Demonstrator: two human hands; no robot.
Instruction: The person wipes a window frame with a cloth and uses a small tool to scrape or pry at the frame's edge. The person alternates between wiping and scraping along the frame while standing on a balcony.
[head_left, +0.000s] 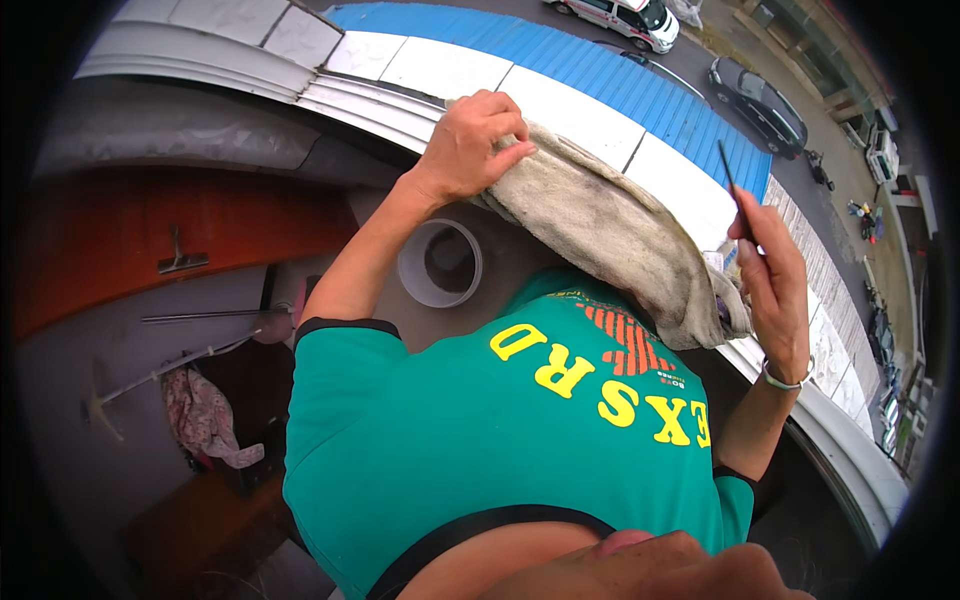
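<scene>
A grey-beige towel (600, 215), with dark smudges, lies draped along the white window sill in front of my body. My left hand (470, 145) is closed on its far left end, thumb and fingers pinching the cloth. Beyond the towel's other end, my right hand (772, 275) holds a thin dark tool (727, 165) upright between thumb and fingers. The tool is slim like a blade or stick; its exact kind cannot be made out. The towel's bunched right end hangs beside my right palm.
A white bucket (440, 263) stands below my left arm, with something dark inside. A squeegee (183, 255) lies on the orange-brown wooden surface (90, 255). Outside the sill are white panels, a blue corrugated roof (560, 60) and a street with vehicles (757, 105) below.
</scene>
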